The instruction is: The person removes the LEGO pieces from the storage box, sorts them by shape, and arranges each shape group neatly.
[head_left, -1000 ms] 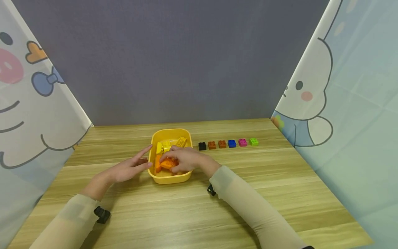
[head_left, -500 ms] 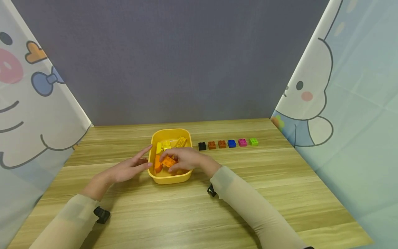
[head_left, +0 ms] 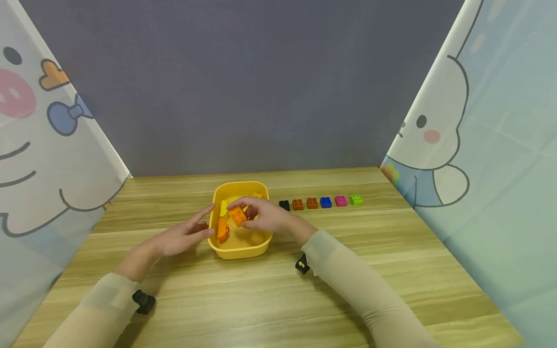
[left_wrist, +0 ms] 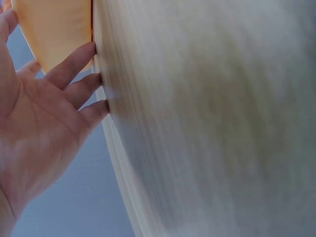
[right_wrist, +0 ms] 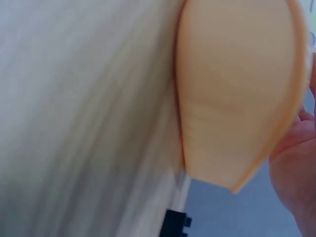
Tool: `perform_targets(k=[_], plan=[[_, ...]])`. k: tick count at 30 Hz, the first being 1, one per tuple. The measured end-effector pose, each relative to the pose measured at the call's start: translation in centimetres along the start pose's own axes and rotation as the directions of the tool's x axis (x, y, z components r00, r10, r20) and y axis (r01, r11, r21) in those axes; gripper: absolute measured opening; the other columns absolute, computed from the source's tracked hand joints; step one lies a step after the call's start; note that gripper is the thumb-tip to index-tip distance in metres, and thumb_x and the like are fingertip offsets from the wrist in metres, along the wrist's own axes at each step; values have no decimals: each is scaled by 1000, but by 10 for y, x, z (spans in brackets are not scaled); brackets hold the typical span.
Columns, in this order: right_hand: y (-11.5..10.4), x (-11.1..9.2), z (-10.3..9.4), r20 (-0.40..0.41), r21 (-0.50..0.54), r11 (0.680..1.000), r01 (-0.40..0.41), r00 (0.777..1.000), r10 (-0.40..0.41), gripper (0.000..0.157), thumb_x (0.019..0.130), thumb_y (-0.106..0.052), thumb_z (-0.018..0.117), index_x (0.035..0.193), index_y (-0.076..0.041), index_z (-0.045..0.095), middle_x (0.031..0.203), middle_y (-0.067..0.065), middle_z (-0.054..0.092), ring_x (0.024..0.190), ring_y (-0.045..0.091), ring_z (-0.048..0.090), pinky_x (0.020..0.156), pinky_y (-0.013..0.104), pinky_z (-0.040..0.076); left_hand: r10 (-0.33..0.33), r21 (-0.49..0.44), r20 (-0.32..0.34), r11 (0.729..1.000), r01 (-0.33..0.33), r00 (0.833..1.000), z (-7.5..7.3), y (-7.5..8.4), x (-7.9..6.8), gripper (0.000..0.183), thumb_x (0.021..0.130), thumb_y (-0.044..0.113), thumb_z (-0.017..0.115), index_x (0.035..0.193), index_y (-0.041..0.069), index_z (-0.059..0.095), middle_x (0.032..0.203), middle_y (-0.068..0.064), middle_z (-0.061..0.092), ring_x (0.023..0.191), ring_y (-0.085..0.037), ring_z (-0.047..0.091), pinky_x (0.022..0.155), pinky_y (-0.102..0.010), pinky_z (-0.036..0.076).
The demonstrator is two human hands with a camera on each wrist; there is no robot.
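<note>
In the head view my right hand (head_left: 267,215) pinches an orange toy building brick (head_left: 237,216) between thumb and fingers, over the yellow bin (head_left: 238,253). Another orange piece (head_left: 223,230) lies against the bin's left side, and yellow bricks (head_left: 224,207) lie at its far end, partly hidden behind the right hand. My left hand (head_left: 178,238) has its fingers spread, with thumb and index fingertip at the bin's left rim. The left wrist view shows this left hand (left_wrist: 44,113) with several fingertips down on the tabletop beside the bin (left_wrist: 57,29).
Right of the bin runs a row of small bricks: a black brick (head_left: 284,205), two brown ones, a blue brick (head_left: 326,202), a pink brick (head_left: 341,200) and a lime green brick (head_left: 357,199). A grey panel (head_left: 256,87) stands behind the wooden table (head_left: 243,304); printed cloths flank it.
The right hand has lifted the orange brick from among the pieces in the bin, moving up and slightly right. The left hand stays at the rim.
</note>
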State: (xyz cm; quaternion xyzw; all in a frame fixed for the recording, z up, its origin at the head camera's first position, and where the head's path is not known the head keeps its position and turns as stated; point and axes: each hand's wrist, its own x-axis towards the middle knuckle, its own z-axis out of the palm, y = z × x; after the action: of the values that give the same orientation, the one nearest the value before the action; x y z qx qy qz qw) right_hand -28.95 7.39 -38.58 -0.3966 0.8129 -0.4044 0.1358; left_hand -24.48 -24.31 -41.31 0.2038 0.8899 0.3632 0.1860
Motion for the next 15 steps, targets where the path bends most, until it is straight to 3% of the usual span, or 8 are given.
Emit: perform_targets(k=[4,15], plan=[[0,-9,-15,-49,76,997,11,999,-7,54,104,-8,76,154,-18,59,141,9,65,104,15,73,97,35,63,3,5,-3,1000,-3,1000,0,1,0,83,115,53,52,179,31,3,164,-37,47,152,-55,49,121,-75,40],[8,-51,-51,-170,202,979,1,985,34,60,101,2,76,156,-10,55,138,18,60,109,25,75,92,30,64,-1,27,-4,1000,1,1000,-1,0,0,83,115,54,51,179,32,3,164,-39,45,152,-58,48,121,-75,40]])
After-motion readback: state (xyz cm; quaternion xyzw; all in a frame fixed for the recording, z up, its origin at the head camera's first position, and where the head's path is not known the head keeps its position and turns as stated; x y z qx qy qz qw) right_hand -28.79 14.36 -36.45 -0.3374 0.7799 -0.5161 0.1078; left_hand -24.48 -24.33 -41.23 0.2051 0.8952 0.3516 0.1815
